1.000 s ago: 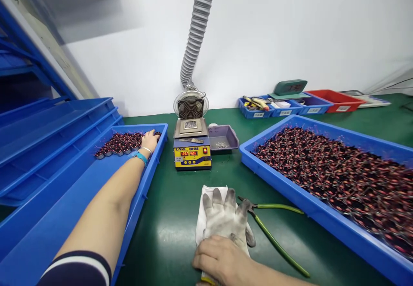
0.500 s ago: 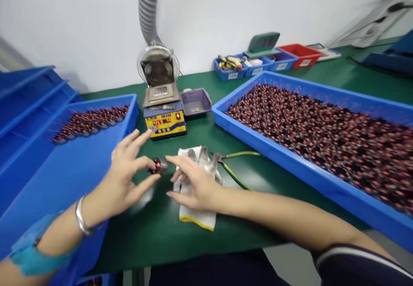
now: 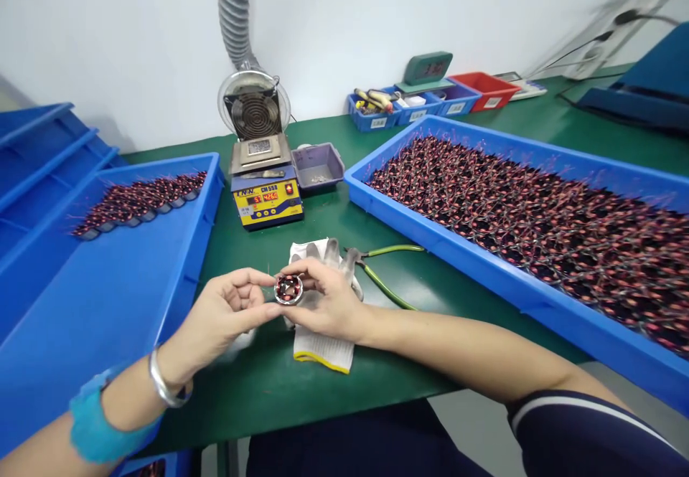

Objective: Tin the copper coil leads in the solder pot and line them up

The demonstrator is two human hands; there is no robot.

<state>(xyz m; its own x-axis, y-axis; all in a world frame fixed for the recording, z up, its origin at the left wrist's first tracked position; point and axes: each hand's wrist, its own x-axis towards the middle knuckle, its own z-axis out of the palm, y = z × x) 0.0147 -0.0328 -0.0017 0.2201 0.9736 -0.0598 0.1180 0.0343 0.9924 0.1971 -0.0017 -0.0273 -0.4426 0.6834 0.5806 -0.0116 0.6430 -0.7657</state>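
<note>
A small round metal-rimmed coil part [image 3: 288,289], with red and black windings inside, is held up between both hands with its open face toward the camera. My left hand [image 3: 237,301] pinches its left edge between thumb and fingers. On the other side, my right hand [image 3: 326,301] grips the same part with thumb and fingertips. Under the right hand lies a white and grey work glove [image 3: 326,348] with a yellow hem. Green-handled pliers [image 3: 385,287] rest beside the glove on the green table [image 3: 252,391].
A yellow-and-blue solder pot [image 3: 269,201] stands behind the hands, under a fan and duct. Beside it is a small purple tray [image 3: 319,168]. Blue trays with many coil parts flank both sides [image 3: 140,262] [image 3: 463,247]. Small bins [image 3: 489,93] line the back.
My left hand has closed on the coil part, which has turned to face the camera. My right hand has closed on it too. The view has shifted slightly.
</note>
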